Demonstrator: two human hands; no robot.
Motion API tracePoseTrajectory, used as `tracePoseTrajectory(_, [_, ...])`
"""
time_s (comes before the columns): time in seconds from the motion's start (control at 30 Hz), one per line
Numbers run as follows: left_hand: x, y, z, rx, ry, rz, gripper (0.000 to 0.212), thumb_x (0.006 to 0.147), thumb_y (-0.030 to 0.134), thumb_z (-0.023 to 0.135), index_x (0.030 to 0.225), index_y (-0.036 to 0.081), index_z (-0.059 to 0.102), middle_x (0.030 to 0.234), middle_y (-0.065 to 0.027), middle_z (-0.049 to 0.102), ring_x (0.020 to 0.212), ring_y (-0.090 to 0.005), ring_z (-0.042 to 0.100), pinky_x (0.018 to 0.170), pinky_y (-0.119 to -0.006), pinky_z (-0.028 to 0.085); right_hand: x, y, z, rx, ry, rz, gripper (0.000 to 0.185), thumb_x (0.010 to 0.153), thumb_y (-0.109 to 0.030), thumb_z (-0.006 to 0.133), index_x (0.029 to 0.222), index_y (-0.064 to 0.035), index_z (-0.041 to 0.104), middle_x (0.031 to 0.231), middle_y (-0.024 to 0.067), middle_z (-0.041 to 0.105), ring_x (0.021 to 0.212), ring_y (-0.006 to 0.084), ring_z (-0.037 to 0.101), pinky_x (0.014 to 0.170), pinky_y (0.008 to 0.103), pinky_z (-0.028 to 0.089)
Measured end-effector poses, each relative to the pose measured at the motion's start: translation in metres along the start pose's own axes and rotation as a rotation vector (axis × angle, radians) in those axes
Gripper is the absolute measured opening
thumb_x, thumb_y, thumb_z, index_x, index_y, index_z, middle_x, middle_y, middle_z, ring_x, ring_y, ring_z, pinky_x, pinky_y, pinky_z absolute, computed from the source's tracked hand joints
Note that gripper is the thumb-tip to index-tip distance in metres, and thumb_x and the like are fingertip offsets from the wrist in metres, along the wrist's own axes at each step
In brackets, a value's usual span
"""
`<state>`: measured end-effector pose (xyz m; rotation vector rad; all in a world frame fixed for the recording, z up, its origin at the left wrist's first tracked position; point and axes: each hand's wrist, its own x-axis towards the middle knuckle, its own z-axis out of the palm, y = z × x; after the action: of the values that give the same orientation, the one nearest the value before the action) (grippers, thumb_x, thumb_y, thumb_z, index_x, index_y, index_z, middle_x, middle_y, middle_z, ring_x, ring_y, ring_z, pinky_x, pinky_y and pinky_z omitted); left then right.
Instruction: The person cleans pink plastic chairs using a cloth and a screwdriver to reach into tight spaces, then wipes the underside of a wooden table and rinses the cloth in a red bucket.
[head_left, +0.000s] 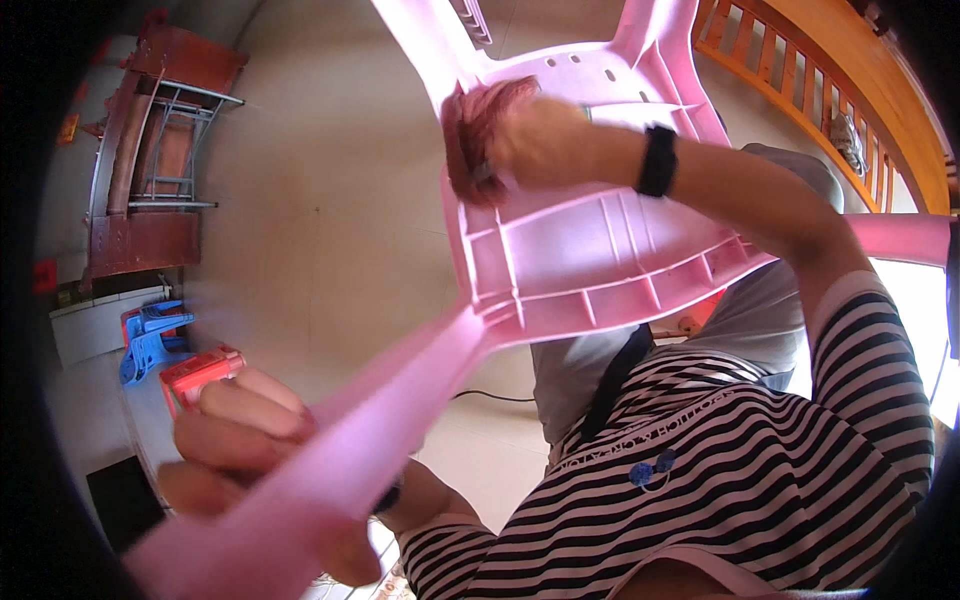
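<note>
A pink plastic chair is held up before me, with the ribbed underside of its seat facing the camera. My left hand grips one of its legs at the lower left, fingers wrapped around it. In my right hand, slightly blurred, is a reddish-brown cloth, which lies against the seat's underside near the edge at the base of another leg. Part of the cloth is hidden under the fingers. A black band circles the right wrist.
Dark red wooden furniture with a metal folding frame stands at the left. Below it are blue plastic stools and a red container. An orange wooden railing curves along the upper right. A black cable lies on the tiled floor.
</note>
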<state>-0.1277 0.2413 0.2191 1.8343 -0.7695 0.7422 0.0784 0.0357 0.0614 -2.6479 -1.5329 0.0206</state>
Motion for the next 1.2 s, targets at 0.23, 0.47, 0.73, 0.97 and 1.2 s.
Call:
tracePoseTrajectory(0.23, [0.004, 0.003, 0.008, 0.036, 0.080, -0.009, 0.036, 0.080, 0.030, 0.062, 0.080, 0.007, 0.035, 0.076, -0.0078, 0.036, 0.065, -0.0159, 0.036, 0.060, -0.031, 0.033, -0.023, -0.030, -0.007, 0.104, 0.034, -0.046, 0.009, 0.075, -0.012, 0.064, 0.069, -0.0063, 0.068, 0.068, 0.0124, 0.066, 0.063, 0.0310, 0.068, 0.053, 0.0426, 0.050])
tracePoseTrajectory(0.47, [0.006, 0.002, 0.010, 0.024, -0.019, -0.045, 0.033, 0.081, 0.027, 0.060, 0.077, 0.004, 0.035, 0.076, -0.0105, 0.037, 0.067, -0.0195, 0.037, 0.060, -0.032, 0.032, 0.010, -0.038, 0.002, -0.250, 0.108, -0.084, 0.009, 0.077, -0.018, 0.069, 0.072, -0.0119, 0.072, 0.070, 0.0053, 0.069, 0.067, 0.0250, 0.070, 0.055, 0.0416, 0.053])
tracePoseTrajectory(0.73, [-0.003, -0.002, 0.001, 0.001, 0.058, -0.002, 0.030, 0.074, 0.023, 0.058, 0.076, 0.006, 0.034, 0.072, -0.0099, 0.035, 0.066, -0.0188, 0.035, 0.059, -0.033, 0.028, 0.002, -0.083, 0.007, -0.354, -0.010, -0.174, 0.008, 0.072, -0.016, 0.068, 0.071, -0.0087, 0.072, 0.066, 0.0100, 0.068, 0.066, 0.0300, 0.069, 0.053, 0.0481, 0.054])
tracePoseTrajectory(0.97, [0.003, -0.002, 0.009, 0.022, 0.115, 0.001, 0.029, 0.069, 0.024, 0.054, 0.075, 0.009, 0.031, 0.071, -0.0070, 0.032, 0.062, -0.0162, 0.030, 0.059, -0.033, 0.024, 0.028, -0.015, 0.009, -0.170, 0.152, -0.084, 0.010, 0.079, -0.019, 0.067, 0.078, -0.0115, 0.074, 0.077, 0.0081, 0.071, 0.074, 0.0249, 0.072, 0.059, 0.0385, 0.056])
tracePoseTrajectory(1.2, [0.001, -0.009, 0.003, 0.021, 0.108, 0.013, 0.027, 0.071, 0.025, 0.054, 0.075, 0.009, 0.032, 0.071, -0.0067, 0.034, 0.061, -0.0160, 0.030, 0.059, -0.032, 0.025, 0.000, -0.061, 0.007, -0.209, 0.136, -0.220, 0.009, 0.072, -0.016, 0.067, 0.066, -0.0112, 0.071, 0.068, 0.0065, 0.069, 0.064, 0.0253, 0.069, 0.054, 0.0398, 0.053])
